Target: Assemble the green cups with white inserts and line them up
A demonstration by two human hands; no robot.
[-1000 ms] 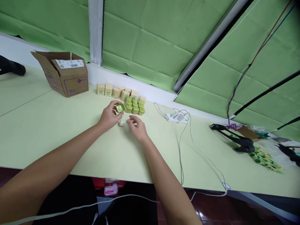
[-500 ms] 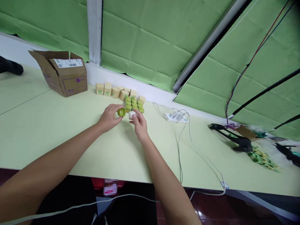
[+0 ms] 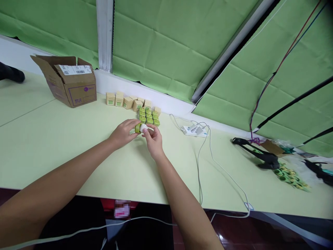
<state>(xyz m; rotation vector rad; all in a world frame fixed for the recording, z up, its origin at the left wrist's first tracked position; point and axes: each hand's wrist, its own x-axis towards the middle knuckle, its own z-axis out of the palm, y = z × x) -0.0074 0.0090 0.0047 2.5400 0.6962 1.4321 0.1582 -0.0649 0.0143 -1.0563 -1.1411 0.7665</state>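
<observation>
A: Near edge first. Bare table (image 3: 125, 177) lies below your wrists; a white cord (image 3: 145, 218) runs in front of your lap, below the tabletop's edge. Forearms come in from both sides.

B: Then the hands. Your left hand (image 3: 123, 134) grips a small green cup (image 3: 137, 128), tipped so its mouth seems to face right. Your right hand (image 3: 154, 140) pinches a rounded white piece (image 3: 143, 128) between thumb and finger, right at that mouth. Touching or partly in? Cannot tell; your fingers hide the join.

A: Advice, as I judge it: hold the cup by its outer walls, fingertips clear of the rim. Let the left hand stay steady and the right do the aligning.

B: Square the white piece to the opening before pressing. If it binds, back off and turn it slightly; forcing may pinch a fingertip or squash the wall.

A: Mind what sits just beyond: a cluster of green containers (image 3: 149, 118), close behind your fingers. A stray knuckle could upset the rows. Working a little nearer to you would help.

B: Farther, small cartons (image 3: 126, 102) along the wall; far left, an open cardboard box (image 3: 82, 95). Both are clear of your elbows.
</observation>
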